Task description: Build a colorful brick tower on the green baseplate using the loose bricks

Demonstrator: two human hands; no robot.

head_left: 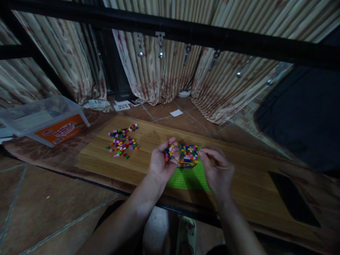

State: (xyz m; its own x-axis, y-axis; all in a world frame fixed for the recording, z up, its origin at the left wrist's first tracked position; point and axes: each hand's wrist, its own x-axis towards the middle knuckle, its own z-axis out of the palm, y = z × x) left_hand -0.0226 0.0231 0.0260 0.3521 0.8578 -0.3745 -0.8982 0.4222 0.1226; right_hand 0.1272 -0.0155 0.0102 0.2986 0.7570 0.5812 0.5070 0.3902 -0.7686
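Observation:
My left hand (163,159) is cupped palm up, with several small coloured building bricks (169,153) resting in it. Right beside it stands a block built of many-coloured bricks (188,154) on a green studded baseplate (190,179). My right hand (217,167) is at the block's right side, thumb and forefinger pinched together at its upper edge. Whatever sits between those fingertips is too small to make out.
Loose bricks (122,143) lie scattered on the wooden board (143,168) at the left. A clear plastic box (57,122) with an orange label stands farther left. A flat black object (293,198) lies at the right. Curtains (162,71) hang behind.

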